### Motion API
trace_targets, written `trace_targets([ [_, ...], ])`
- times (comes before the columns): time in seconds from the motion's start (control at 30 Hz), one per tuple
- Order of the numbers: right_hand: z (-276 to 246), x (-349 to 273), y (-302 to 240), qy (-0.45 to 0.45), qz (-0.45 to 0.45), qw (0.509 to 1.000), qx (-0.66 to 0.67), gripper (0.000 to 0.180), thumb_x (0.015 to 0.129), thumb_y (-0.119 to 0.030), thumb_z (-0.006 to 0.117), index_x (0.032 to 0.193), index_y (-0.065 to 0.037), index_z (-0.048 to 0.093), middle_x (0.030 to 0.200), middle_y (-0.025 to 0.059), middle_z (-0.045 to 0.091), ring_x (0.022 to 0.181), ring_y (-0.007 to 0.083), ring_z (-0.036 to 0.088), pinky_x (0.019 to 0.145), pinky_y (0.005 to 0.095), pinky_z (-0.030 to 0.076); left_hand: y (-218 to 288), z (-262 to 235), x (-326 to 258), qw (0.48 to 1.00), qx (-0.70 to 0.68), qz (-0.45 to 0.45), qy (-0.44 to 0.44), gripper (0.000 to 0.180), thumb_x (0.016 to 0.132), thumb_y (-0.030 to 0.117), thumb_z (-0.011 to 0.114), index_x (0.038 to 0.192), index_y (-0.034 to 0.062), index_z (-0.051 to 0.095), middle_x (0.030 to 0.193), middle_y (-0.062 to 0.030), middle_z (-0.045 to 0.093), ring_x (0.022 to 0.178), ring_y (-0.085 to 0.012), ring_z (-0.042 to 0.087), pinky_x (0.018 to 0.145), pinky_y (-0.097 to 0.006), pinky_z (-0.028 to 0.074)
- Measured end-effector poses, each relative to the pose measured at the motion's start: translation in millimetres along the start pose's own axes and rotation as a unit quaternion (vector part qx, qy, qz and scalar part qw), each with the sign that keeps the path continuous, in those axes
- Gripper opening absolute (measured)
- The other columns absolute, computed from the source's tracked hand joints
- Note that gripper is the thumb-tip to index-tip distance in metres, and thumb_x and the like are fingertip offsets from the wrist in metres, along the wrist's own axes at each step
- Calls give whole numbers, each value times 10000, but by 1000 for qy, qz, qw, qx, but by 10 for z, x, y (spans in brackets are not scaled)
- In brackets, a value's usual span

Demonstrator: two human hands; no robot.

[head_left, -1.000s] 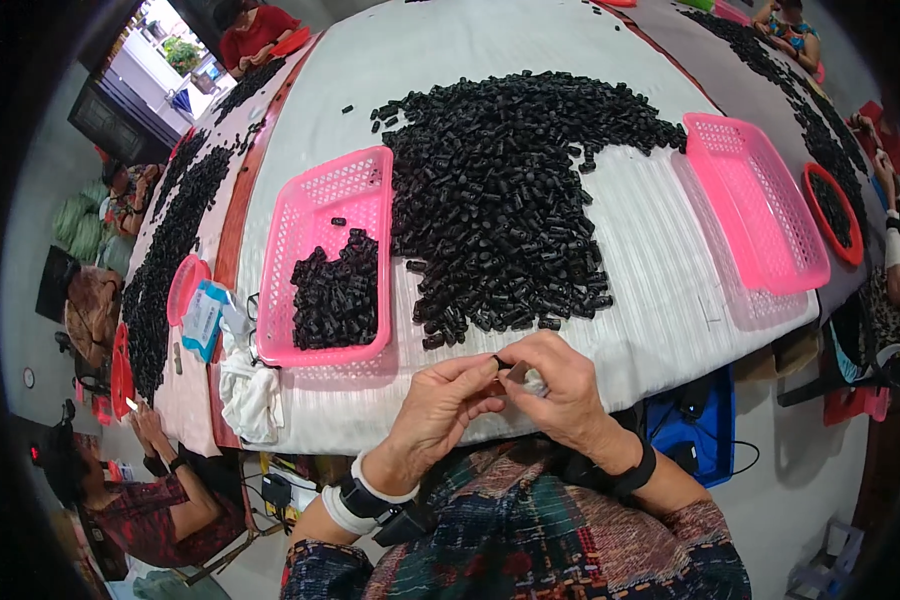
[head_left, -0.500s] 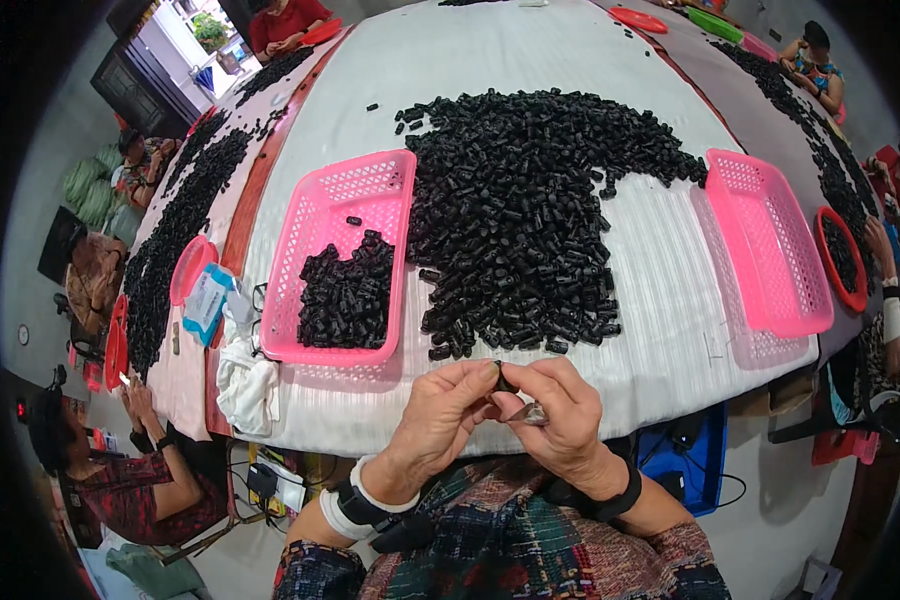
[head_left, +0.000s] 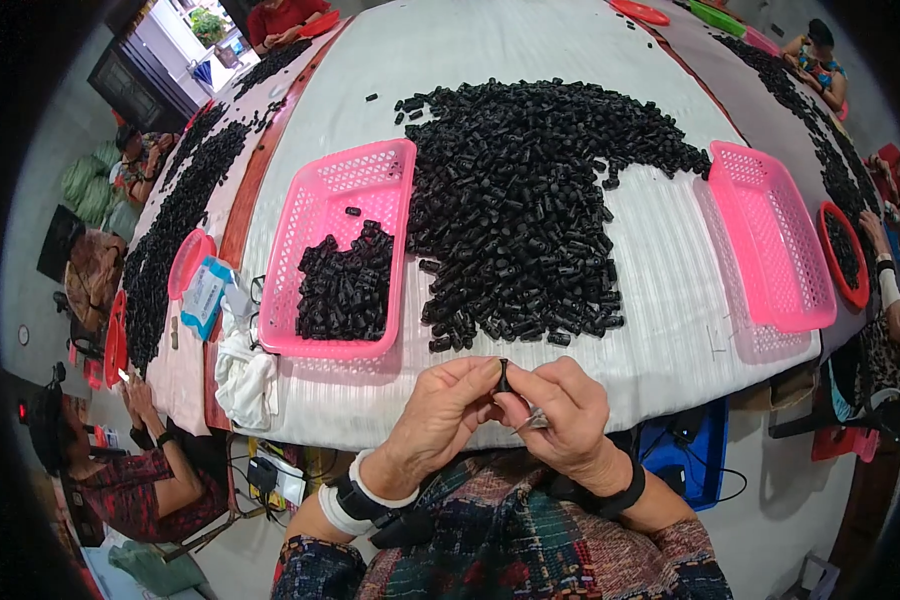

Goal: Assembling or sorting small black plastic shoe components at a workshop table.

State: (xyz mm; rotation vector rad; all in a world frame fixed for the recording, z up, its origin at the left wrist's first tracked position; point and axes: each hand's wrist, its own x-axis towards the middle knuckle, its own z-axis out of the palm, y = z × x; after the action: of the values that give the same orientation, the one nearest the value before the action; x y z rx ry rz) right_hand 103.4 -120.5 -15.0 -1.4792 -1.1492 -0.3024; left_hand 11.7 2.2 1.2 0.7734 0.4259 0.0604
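Close to the table's near edge, my left hand (head_left: 440, 408) pinches a small black cylindrical piece (head_left: 503, 374) between thumb and fingers. My right hand (head_left: 570, 412) is closed right beside it, its thumb against the same piece. A thin, shiny metal tool, which looks like a small blade (head_left: 533, 421), sticks out from the right fingers; most of it is hidden. Just beyond both hands spreads a large pile of similar black pieces (head_left: 515, 220). Left of the pile, a pink basket (head_left: 406, 215) holds many more of them.
A second pink basket (head_left: 775, 240) stands to the right with no pieces visible in it. A white cloth (head_left: 245, 385) and a blue-and-white packet (head_left: 207, 298) lie at the left. Below the table's right side sits a blue crate (head_left: 712, 480). Several people work around neighbouring tables.
The view has shifted slightly. The black piece now stands more upright between my fingers, and the metal tool has turned so that less of its flat face shows.
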Motion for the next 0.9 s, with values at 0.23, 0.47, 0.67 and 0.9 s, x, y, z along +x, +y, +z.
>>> trace_targets([
  [0.23,-69,-18,-8,-91,29,995,-28,491,566,-42,737,1023,-15,559,793,92,513,610,231,552,496,307,446,101,39,-18,996,64,-46,46,216,895,187,516,935,-15,581,837,-79,614,715,-119,594,610,-229,498],
  [0.47,-106,2,28,-115,113,986,52,473,590,-53,762,1024,-27,574,848,93,504,688,190,573,552,267,480,58,-20,-14,996,78,-43,-16,216,898,182,507,957,-15,574,887,-96,610,723,-127,594,636,-238,499],
  [0.67,-152,-9,-6,-98,199,960,173,380,656,-16,728,1016,-24,607,900,65,506,721,118,543,581,232,472,-7,-35,1,990,-57,-95,-82,246,897,197,499,1018,-12,546,902,-74,597,757,-142,591,654,-260,498],
  [0.9,-136,-30,45,-89,173,962,193,367,674,7,702,1026,-24,603,914,44,497,638,56,484,535,174,412,-13,-32,-28,987,-77,-98,-106,258,902,194,490,1046,-9,556,932,-67,598,790,-121,567,655,-241,471],
])
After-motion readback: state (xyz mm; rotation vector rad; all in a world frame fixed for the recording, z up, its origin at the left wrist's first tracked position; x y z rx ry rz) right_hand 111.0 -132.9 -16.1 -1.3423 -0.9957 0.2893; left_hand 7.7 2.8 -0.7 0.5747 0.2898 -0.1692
